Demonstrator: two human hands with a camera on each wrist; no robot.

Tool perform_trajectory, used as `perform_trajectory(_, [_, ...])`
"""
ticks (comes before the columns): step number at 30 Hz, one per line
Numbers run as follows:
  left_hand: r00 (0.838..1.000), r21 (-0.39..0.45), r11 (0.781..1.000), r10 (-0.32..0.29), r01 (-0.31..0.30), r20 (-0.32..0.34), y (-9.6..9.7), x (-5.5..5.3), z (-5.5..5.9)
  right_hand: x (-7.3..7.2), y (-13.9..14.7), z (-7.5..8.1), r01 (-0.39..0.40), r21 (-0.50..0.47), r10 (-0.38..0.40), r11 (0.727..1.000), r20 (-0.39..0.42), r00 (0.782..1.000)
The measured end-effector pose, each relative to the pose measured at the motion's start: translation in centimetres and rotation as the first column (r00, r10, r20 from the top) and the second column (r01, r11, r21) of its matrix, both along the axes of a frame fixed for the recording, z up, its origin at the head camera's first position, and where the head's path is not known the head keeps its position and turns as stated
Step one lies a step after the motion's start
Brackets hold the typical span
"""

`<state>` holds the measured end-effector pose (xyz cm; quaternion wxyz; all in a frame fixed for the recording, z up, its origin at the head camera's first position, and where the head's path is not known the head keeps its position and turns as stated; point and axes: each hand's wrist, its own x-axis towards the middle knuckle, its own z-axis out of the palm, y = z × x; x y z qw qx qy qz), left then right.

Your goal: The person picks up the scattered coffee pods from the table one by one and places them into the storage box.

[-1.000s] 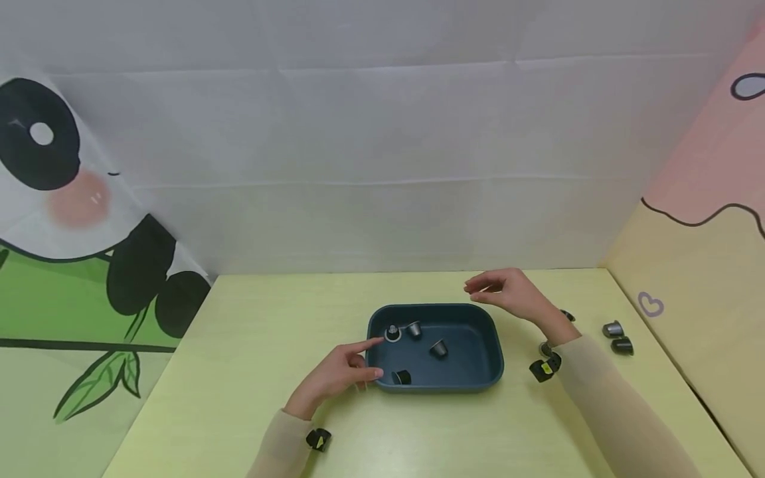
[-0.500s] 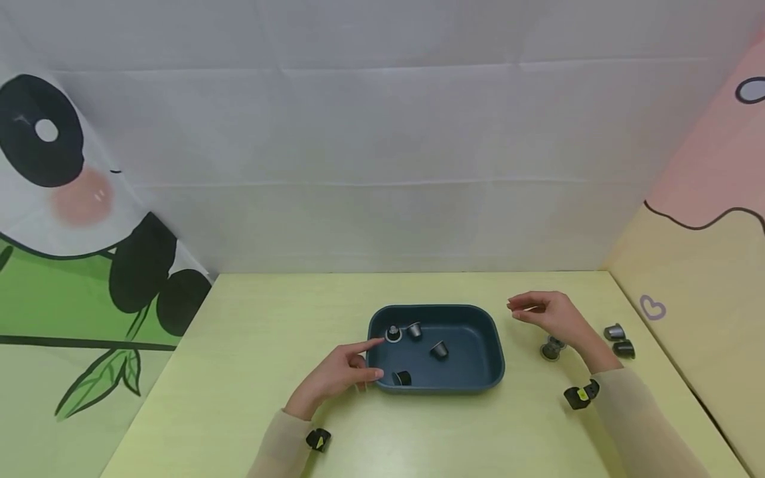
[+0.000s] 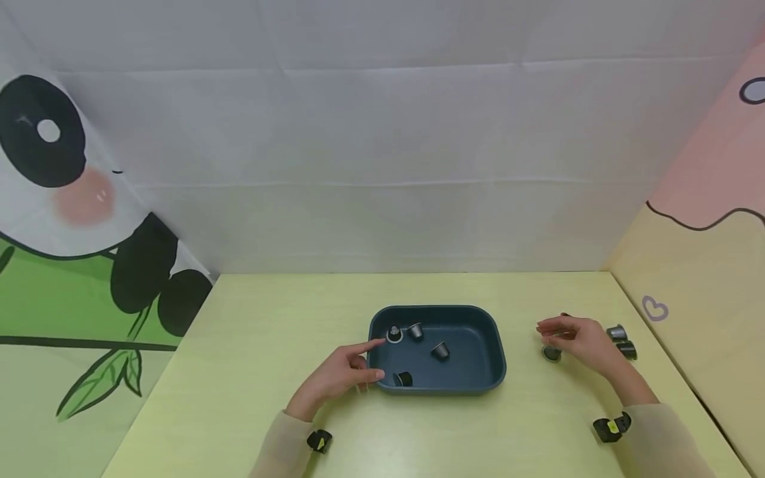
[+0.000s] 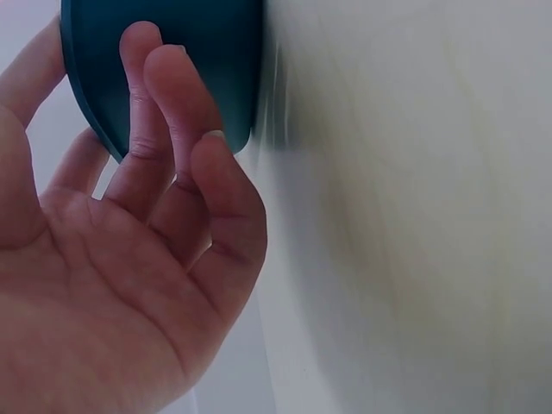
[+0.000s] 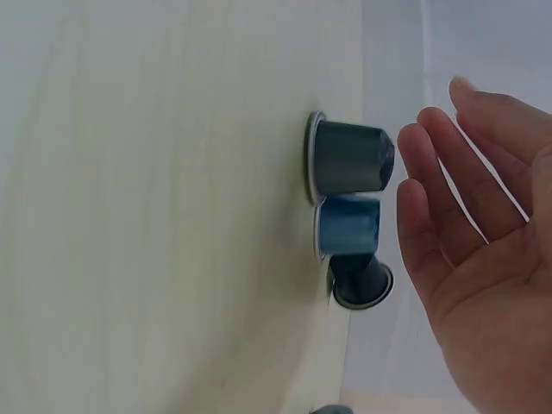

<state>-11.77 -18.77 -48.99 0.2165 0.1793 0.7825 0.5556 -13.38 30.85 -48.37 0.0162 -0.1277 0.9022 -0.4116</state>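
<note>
Several dark and silver coffee capsules (image 3: 440, 351) lie in a blue rectangular tray (image 3: 493, 372). My left hand (image 3: 335, 378) holds the tray's left rim, thumb and index finger over the edge. In the left wrist view its other fingers curl against the tray's outer wall (image 4: 233, 78). To the right of the tray, my right hand (image 3: 576, 340) hovers over standing capsules, fingers loosely bent and nothing in them. The right wrist view shows a green capsule (image 5: 349, 159) right by its fingertips, a blue capsule (image 5: 348, 226) beside that, and a dark capsule (image 5: 362, 283) on its side.
A silver capsule (image 3: 617, 333) and a black capsule (image 3: 626, 349) lie together at the right, partly behind my right hand. A white wall (image 3: 382, 219) stands along the table's back edge, with printed side panels left and right.
My right hand has moved right and down from beyond the tray's back right corner to the capsules on the table. The left hand has stayed at the rim.
</note>
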Motion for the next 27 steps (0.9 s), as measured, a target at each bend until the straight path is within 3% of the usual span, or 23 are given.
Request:
perform_trajectory(15, [1.000,-0.002,1.000,0.013,-0.013,0.007,0.1,0.0,0.0,2.3,1.8,-1.8,0.055,-0.013,-0.056,0.998,-0.008,0.998])
perform_trajectory(27, [1.000,-0.001,1.000,0.022,-0.022,0.010,0.1,0.0,-0.1,2.0,1.5,-2.8,0.069,0.090,-0.067,0.994,-0.020,0.998])
